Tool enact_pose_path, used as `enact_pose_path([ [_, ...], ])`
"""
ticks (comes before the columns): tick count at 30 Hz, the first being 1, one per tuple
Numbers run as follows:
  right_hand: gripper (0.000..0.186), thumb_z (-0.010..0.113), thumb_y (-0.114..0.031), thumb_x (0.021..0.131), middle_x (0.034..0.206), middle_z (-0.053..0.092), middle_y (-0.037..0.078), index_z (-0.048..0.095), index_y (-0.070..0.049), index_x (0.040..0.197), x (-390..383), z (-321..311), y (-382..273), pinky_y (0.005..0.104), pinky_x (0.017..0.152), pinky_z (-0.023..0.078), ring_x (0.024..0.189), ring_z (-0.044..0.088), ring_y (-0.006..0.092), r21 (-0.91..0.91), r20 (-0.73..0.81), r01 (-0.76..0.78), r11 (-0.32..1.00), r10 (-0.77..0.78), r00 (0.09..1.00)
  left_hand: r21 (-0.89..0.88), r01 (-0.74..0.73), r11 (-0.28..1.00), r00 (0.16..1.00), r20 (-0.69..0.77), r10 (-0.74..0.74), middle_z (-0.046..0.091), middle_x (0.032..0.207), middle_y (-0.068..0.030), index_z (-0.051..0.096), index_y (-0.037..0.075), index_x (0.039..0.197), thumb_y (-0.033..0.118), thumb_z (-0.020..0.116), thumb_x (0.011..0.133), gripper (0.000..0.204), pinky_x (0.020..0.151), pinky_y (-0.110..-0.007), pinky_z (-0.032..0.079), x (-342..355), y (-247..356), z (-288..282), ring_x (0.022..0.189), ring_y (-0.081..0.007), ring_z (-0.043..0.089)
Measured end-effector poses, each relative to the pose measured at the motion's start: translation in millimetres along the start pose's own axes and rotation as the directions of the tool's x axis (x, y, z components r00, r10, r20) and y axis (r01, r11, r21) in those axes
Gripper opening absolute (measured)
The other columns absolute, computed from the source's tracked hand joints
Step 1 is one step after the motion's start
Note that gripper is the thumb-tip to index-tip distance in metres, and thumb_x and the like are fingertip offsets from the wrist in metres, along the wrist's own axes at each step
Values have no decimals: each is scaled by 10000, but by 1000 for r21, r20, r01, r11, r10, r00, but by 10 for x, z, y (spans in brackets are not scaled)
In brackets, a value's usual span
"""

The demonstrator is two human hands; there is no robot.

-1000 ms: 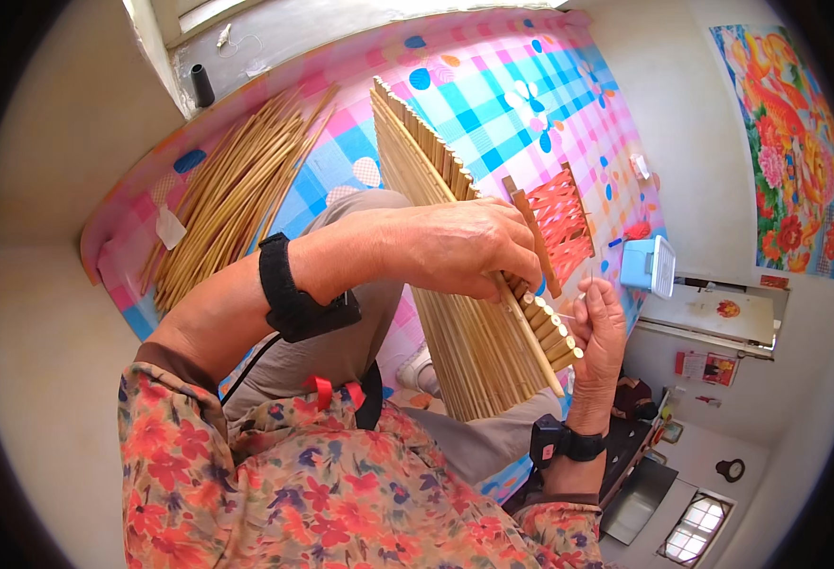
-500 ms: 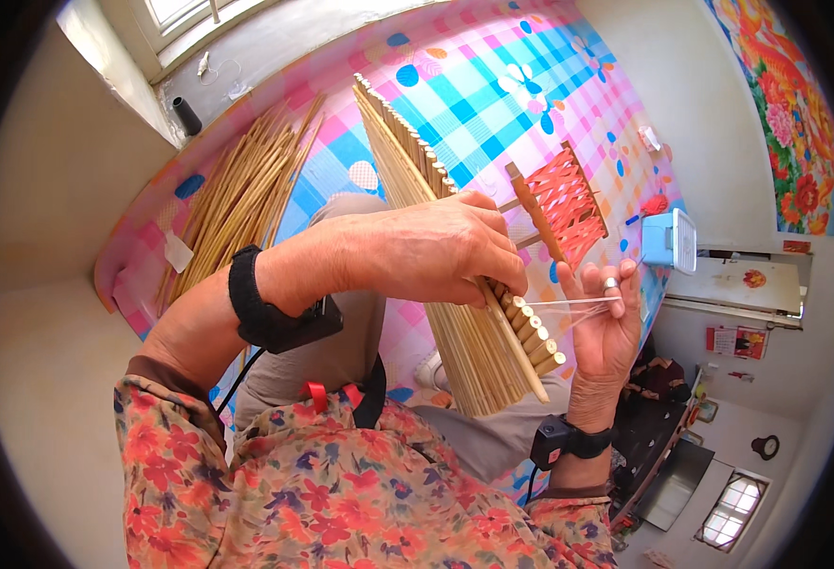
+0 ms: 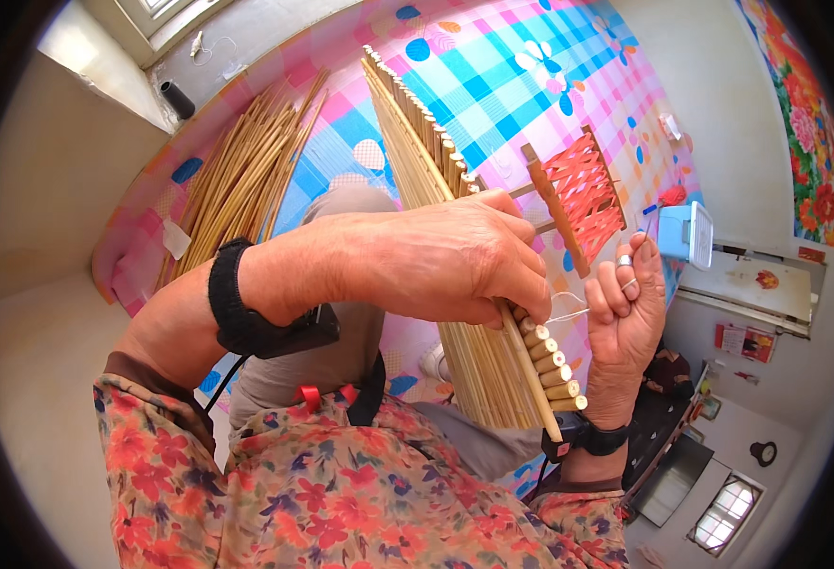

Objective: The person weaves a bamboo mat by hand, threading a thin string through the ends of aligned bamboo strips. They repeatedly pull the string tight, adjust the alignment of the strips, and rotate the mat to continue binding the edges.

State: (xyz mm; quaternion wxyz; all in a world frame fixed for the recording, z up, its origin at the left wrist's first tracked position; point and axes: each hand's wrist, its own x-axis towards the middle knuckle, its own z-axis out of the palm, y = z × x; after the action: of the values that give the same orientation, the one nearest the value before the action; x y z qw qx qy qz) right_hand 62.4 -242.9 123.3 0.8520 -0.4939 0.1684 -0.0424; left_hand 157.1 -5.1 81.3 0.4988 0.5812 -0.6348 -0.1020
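My left hand reaches across a panel of straw-coloured stalks laid side by side, its fingers closed over the panel's edge. A single stalk runs lengthwise along that edge, and cut round ends stick out beside it. White string stretches from the stalks by my left fingertips to my right hand. The right fingers are curled in on the string, and one wears a ring. The left fingertips are partly hidden, as is the string's fastening at the stalks.
Loose stalks lie to the left on the checked, flowered sheet. Beyond my right hand stand a wooden frame wound with red strands and a blue box. A dark tube stands on the ledge at far left.
My right hand has gone from raised, spread fingers to curled ones, and shifted slightly right. The string hangs in a looser loop. Panel and left hand have moved a little right and lower in view.
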Motion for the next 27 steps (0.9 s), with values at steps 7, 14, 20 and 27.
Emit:
enact_pose_path([
  [7, 174, 571, -195, 1014, 609, 401, -47, 621, -49, 1094, 76, -237, -36, 210, 418, 278, 461, 317, 52, 67, -43, -37, 997, 40, 998, -35, -89, 995, 993, -81, 86, 612, 865, 3, 654, 125, 996, 117, 690, 822, 177, 927, -402, 373, 147, -78, 75, 897, -222, 559],
  [14, 137, 572, -176, 1011, 644, 474, -39, 631, -76, 1083, 36, -544, -19, 291, 638, 490, 589, 483, 95, 157, -238, -46, 987, 83, 968, -176, -48, 983, 998, 24, 53, 679, 1126, -89, 662, 78, 1167, 34, 724, 748, 426, 1046, -438, 381, 409, -411, 86, 1139, -287, 591],
  [20, 112, 603, -200, 998, 620, 458, -42, 613, -92, 1026, -110, -584, -98, 243, 608, 467, 581, 456, 83, 121, -403, -31, 992, 77, 912, -102, -115, 988, 993, -1, 116, 679, 1018, -92, 680, 48, 1067, 79, 742, 742, 332, 991, -427, 407, 578, -522, 173, 1041, -291, 621],
  [27, 79, 602, -190, 998, 613, 457, -41, 610, -113, 983, -120, -683, -88, 242, 594, 451, 584, 461, 86, 69, -461, -59, 996, 84, 884, -48, -117, 992, 993, 20, 118, 684, 1000, -94, 690, 49, 1065, 121, 746, 746, 332, 983, -428, 402, 636, -535, 204, 1032, -289, 624],
])
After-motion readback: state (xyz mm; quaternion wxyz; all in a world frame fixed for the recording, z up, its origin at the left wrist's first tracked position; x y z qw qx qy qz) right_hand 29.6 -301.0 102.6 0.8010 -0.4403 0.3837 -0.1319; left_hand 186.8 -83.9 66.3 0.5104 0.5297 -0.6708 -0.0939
